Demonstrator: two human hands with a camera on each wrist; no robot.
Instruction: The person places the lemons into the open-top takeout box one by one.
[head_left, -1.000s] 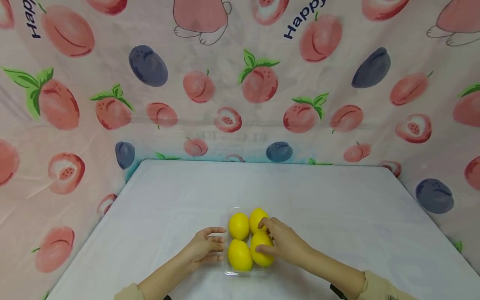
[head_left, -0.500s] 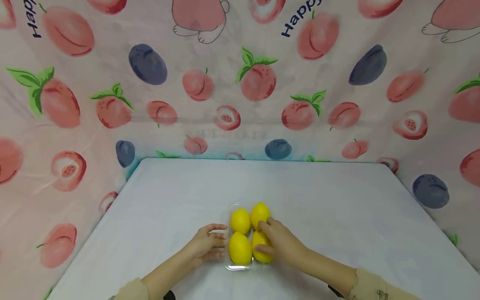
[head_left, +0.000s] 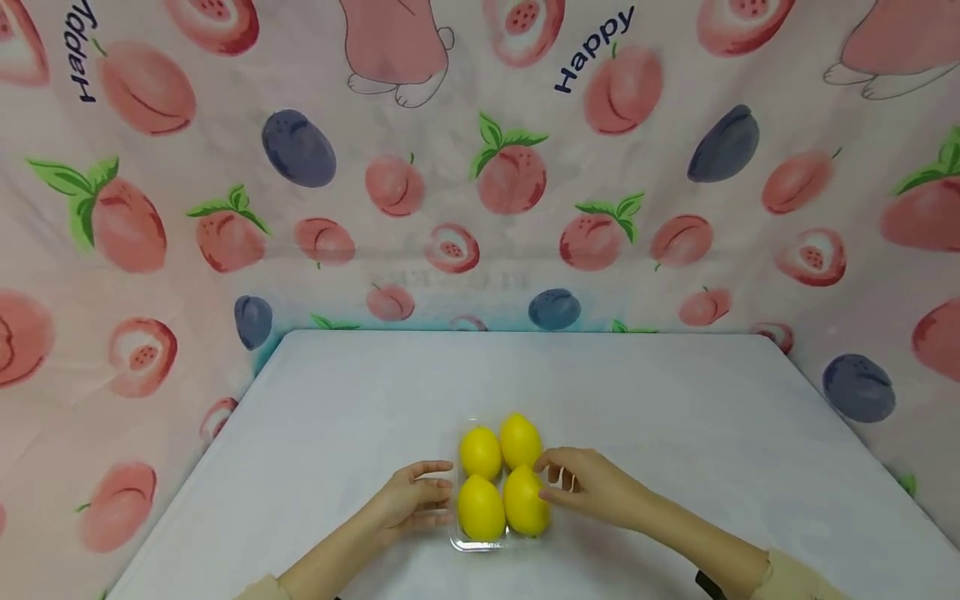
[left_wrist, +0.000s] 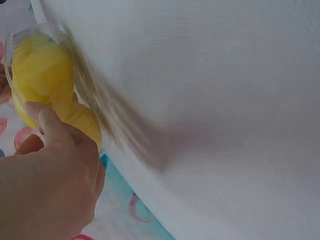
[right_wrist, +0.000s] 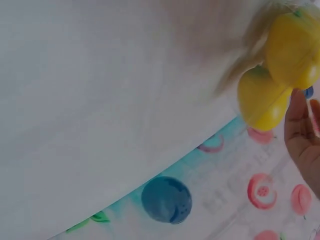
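Several yellow lemons (head_left: 482, 508) fill a clear plastic box (head_left: 476, 547) in two rows on the white table. My left hand (head_left: 408, 502) stands at the box's left side, its fingers extended along the wall. In the left wrist view its fingertips overlap the clear wall in front of the lemons. On the other side, my right hand (head_left: 592, 490) is beside the near right lemon (head_left: 527, 502), fingers loosely bent and nothing between them. The right wrist view shows its fingertips right at a lemon (right_wrist: 295, 50).
The white table (head_left: 637, 392) extends around the box. A pink cloth (head_left: 450, 192) printed with peaches and blue fruit hangs behind the table and at its sides.
My right hand has let go of the near right lemon and drawn back to the right. The left hand stays at the box's left side. The head view has tilted slightly.
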